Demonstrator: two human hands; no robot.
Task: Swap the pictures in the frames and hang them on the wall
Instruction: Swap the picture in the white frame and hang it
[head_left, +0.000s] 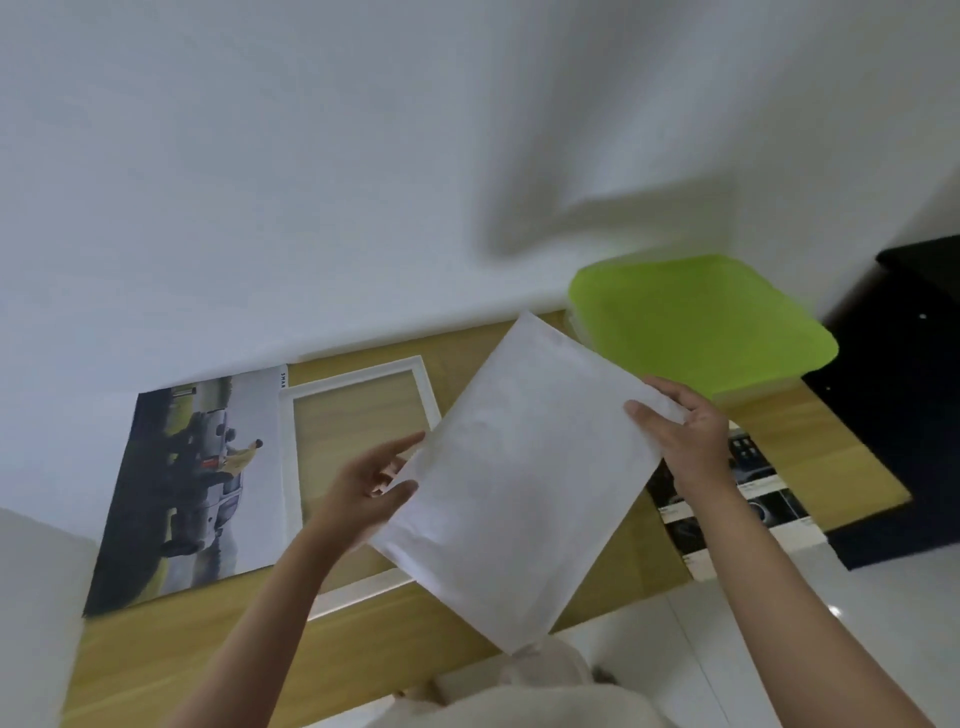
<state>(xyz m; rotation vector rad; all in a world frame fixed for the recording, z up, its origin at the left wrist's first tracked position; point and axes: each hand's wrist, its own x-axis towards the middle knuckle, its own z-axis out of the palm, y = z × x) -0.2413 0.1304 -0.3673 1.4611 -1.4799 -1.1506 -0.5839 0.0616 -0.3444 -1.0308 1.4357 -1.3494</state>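
A white sheet (519, 467), blank side up, hangs tilted above the wooden table (208, 649). My left hand (363, 488) pinches its left edge and my right hand (685, 426) grips its upper right edge. Beneath and to the left lies an empty white picture frame (358, 384) flat on the table. A printed picture of a car with a person in yellow (192, 483) lies left of the frame. Another print with dark car-detail photos (758, 499) lies on the right, partly under my right arm.
A lime-green plastic box lid (696, 322) sits at the back right against the white wall (260, 182). A black object (904, 415) stands right of the table. White floor tiles (779, 623) show past the table's near edge.
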